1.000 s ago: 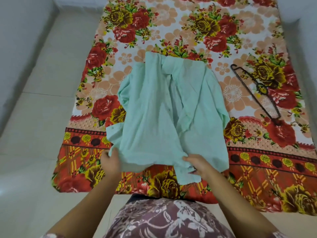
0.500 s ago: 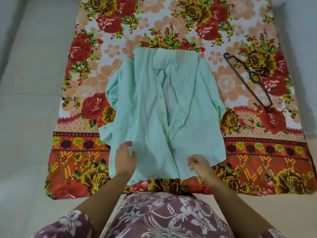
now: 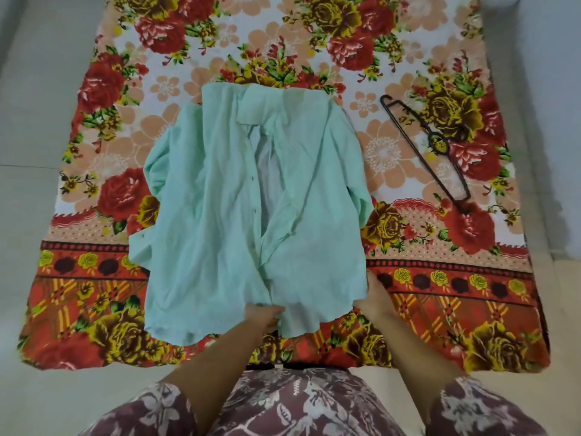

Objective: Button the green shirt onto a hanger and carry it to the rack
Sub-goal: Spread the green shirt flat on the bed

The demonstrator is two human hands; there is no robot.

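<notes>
From your head camera, the green shirt (image 3: pixel 220 215) lay front-up on the floral sheet (image 3: pixel 94 278), collar at the far end and hem towards you. Its front gaped open down the middle. Your left hand (image 3: pixel 263 316) was curled on the hem near the centre, pinching the cloth. Your right hand (image 3: pixel 374 293) touched the shirt's lower right corner. Its fingers were hidden by the fabric, so I cannot tell whether it gripped or only rested there.

The risks, as I judge them:
- The right front panel was folded back on itself and creased. If you had buttoned from there, the buttons (image 3: pixel 253 178) could have met the wrong holes and the front would have hung skewed.
- The cloth looked thin and limp. Pulling on the hem alone would likely have dragged the whole shirt towards you and bunched the collar instead of flattening it.
- The sleeve on your left was crumpled under the body. Lifting the shirt that way could have trapped it inside once the front was closed.
- With the front closed first, the hanger (image 3: pixel 428 152) would have been hard to feed in.

The hanger, dark and thin, lay on the sheet to your right, well apart from the shirt and easy to lose against the busy print. Nothing lay between it and your right hand but bare sheet. Pale floor (image 3: pixel 31 121) bordered the sheet on both sides. Your patterned garment (image 3: pixel 283 410) filled the near edge of the view. No rack showed anywhere.
</notes>
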